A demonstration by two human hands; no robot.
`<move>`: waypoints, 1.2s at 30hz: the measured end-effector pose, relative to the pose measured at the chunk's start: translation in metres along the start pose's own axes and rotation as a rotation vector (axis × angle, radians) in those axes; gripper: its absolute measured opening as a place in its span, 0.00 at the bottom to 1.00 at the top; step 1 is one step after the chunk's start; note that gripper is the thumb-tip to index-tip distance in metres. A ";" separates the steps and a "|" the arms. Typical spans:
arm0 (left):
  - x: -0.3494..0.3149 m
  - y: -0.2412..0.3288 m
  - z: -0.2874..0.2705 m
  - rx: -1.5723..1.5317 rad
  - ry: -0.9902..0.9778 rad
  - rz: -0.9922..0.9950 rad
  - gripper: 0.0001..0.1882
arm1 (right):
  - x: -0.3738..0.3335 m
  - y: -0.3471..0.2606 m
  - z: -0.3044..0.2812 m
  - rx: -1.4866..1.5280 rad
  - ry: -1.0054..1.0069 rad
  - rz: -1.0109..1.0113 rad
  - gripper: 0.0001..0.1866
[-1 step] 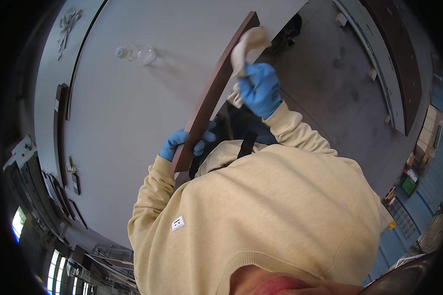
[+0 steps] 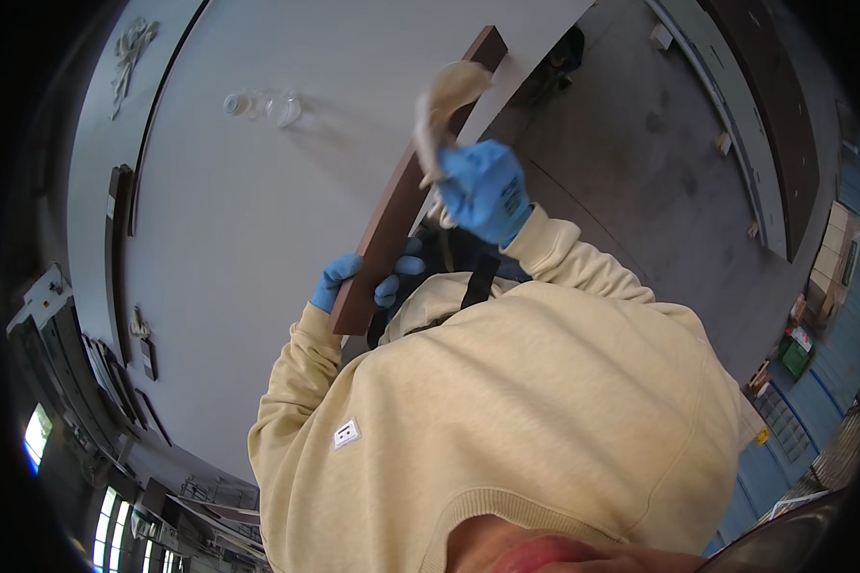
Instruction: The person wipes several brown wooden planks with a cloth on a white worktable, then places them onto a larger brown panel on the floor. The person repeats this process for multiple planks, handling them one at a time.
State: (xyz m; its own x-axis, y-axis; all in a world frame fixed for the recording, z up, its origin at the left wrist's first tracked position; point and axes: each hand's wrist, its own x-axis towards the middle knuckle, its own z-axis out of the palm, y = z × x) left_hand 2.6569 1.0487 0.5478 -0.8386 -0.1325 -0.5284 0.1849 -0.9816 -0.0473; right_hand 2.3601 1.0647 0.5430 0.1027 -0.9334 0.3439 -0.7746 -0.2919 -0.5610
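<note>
A long brown board (image 2: 392, 215) slants across the near edge of the light grey table (image 2: 248, 210), its far end up and to the right. My left hand (image 2: 358, 277), in a blue glove, grips the board's near end, with fingers on both sides of it. In my blue-gloved right hand (image 2: 487, 191) is a bunched whitish cloth (image 2: 440, 105). The cloth lies across the upper half of the board and is smeared by motion, so exact contact is hard to tell.
A clear plastic bottle (image 2: 263, 107) is on the table beyond the board. Dark strips (image 2: 117, 258) and a crumpled white cloth (image 2: 134, 57) lie at the left. Right of the table is grey floor (image 2: 631, 172), with a long brown panel (image 2: 774, 124) beyond.
My right hand has moved left and toward me, bringing the cloth over the board. The left hand still grips the board, which has barely shifted.
</note>
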 end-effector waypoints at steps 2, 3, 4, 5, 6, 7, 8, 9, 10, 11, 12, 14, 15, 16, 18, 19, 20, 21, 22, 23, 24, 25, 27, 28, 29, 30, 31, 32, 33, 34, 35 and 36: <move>-0.001 -0.004 -0.014 -0.057 0.027 0.011 0.39 | 0.007 -0.049 0.006 0.079 -0.391 -0.116 0.17; 0.001 -0.005 -0.024 -0.087 0.036 0.011 0.37 | -0.008 -0.057 0.035 0.039 -0.408 -0.200 0.16; 0.009 -0.003 -0.037 -0.083 0.028 -0.020 0.33 | -0.013 -0.060 0.050 0.070 -0.425 -0.232 0.14; 0.007 -0.004 -0.052 -0.106 0.025 -0.005 0.34 | -0.012 -0.059 0.057 0.102 -0.446 -0.269 0.13; 0.001 -0.005 -0.067 -0.131 0.023 0.013 0.35 | -0.010 -0.053 0.058 0.055 -0.485 -0.213 0.12; -0.003 -0.005 -0.076 -0.159 0.026 0.029 0.36 | -0.005 -0.043 0.062 0.013 -0.526 -0.155 0.11; -0.003 -0.002 -0.055 -0.136 0.046 0.073 0.40 | 0.000 -0.030 0.066 -0.035 -0.566 -0.103 0.11; -0.003 0.002 -0.062 -0.146 -0.011 0.060 0.42 | 0.001 -0.007 0.077 -0.084 -0.393 -0.004 0.12; -0.005 0.005 -0.071 -0.171 -0.060 0.053 0.44 | 0.016 0.019 0.070 -0.105 -0.282 0.119 0.14; -0.006 0.005 -0.075 -0.185 -0.083 0.048 0.46 | 0.022 0.072 0.082 -0.085 -0.121 0.201 0.15; -0.008 0.005 -0.083 -0.203 -0.108 0.041 0.47 | 0.035 0.118 0.072 -0.193 -0.091 0.247 0.15; -0.002 0.004 -0.077 -0.229 -0.164 0.016 0.46 | 0.056 0.235 0.036 -0.327 -0.201 0.653 0.13; -0.004 0.002 -0.077 -0.250 -0.188 0.026 0.46 | 0.082 0.227 0.015 -0.126 -0.059 0.772 0.14; -0.002 0.004 -0.078 -0.252 -0.181 0.043 0.46 | 0.105 0.218 -0.013 0.066 0.124 0.869 0.14; -0.004 -0.004 -0.078 -0.267 -0.149 0.036 0.46 | 0.118 0.183 -0.035 -0.100 0.284 0.700 0.16; -0.006 -0.003 -0.077 -0.255 -0.133 0.032 0.46 | 0.111 0.201 -0.026 -0.398 0.179 0.418 0.15; -0.008 -0.009 -0.079 -0.255 -0.111 0.068 0.46 | 0.108 0.163 -0.003 -0.211 0.054 0.260 0.12; -0.008 -0.011 -0.080 -0.248 -0.105 0.077 0.47 | 0.100 0.124 0.007 -0.034 -0.073 0.139 0.12; -0.007 -0.011 -0.081 -0.238 -0.099 0.077 0.46 | 0.086 0.080 0.027 0.032 -0.088 0.028 0.04; -0.006 -0.011 -0.081 -0.229 -0.088 0.081 0.46 | 0.071 0.038 0.042 -0.112 -0.317 -0.064 0.05; -0.007 -0.013 -0.083 -0.223 -0.074 0.081 0.46 | 0.052 -0.003 0.056 -0.309 -0.500 -0.191 0.06; -0.008 -0.017 -0.090 -0.268 -0.100 0.080 0.45 | 0.043 -0.022 0.063 -0.022 -0.436 -0.346 0.08; -0.010 -0.020 -0.104 -0.328 -0.120 0.061 0.44 | 0.036 -0.008 0.091 0.051 -0.351 -0.190 0.10; -0.012 -0.020 -0.111 -0.350 -0.115 0.058 0.43 | 0.044 0.015 0.098 0.064 -0.343 -0.102 0.11; -0.010 -0.016 -0.112 -0.348 -0.092 0.052 0.43 | 0.049 0.040 0.100 0.074 -0.339 -0.006 0.11; -0.015 -0.022 -0.114 -0.358 -0.063 0.055 0.42 | 0.061 0.058 0.083 0.028 -0.339 0.068 0.13; -0.017 -0.024 -0.117 -0.385 -0.088 0.060 0.42 | 0.080 0.088 0.065 -0.030 -0.325 0.130 0.14; -0.011 -0.017 -0.120 -0.391 -0.127 0.050 0.41 | 0.085 0.148 0.074 -0.180 -0.320 0.211 0.14; -0.011 -0.020 -0.123 -0.416 -0.153 0.055 0.41 | 0.105 0.185 0.056 -0.196 -0.414 0.353 0.09; -0.012 -0.021 -0.123 -0.384 -0.145 0.057 0.41 | 0.127 0.209 0.033 -0.031 -0.510 0.740 0.11; -0.006 -0.010 -0.122 -0.328 -0.147 0.041 0.41 | 0.105 0.297 0.044 -0.492 -0.086 0.309 0.11; -0.012 -0.015 -0.124 -0.307 -0.127 0.094 0.41 | 0.135 0.266 0.025 -0.373 -0.188 0.531 0.16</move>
State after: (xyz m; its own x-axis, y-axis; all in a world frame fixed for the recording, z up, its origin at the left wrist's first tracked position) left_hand 2.7276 1.0822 0.4492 -0.8642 -0.2555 -0.4335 0.3937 -0.8798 -0.2662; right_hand 2.1837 0.8558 0.4220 -0.2706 -0.9607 -0.0619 -0.9103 0.2763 -0.3083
